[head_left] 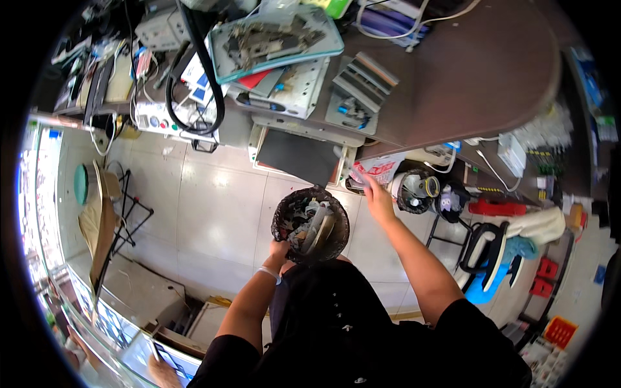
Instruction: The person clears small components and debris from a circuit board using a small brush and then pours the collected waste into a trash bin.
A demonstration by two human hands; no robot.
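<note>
My left hand [279,249] is closed on the near left rim of a waste bin [343,226] lined with a black bag. Crumpled wrappers, paper and other scraps [310,223] lie inside it. The bin is just in front of my legs, its mouth facing up. To the right and farther off, my right hand [380,199] is closed round a slim pale thing [359,174], whose kind I cannot make out. It points toward the right end of an open drawer [343,169] under the desk. A dark grey sheet or board [296,157] covers most of that drawer.
Above the drawer, the brown desk [479,77] bears a blue-edged tray [278,42] of dusty scraps and a finned metal piece [365,81]. Another bagged bin [414,191] and a black stroller-like seat [485,249] stand at right. At lower left, another person's hand [163,372] is near a screen device.
</note>
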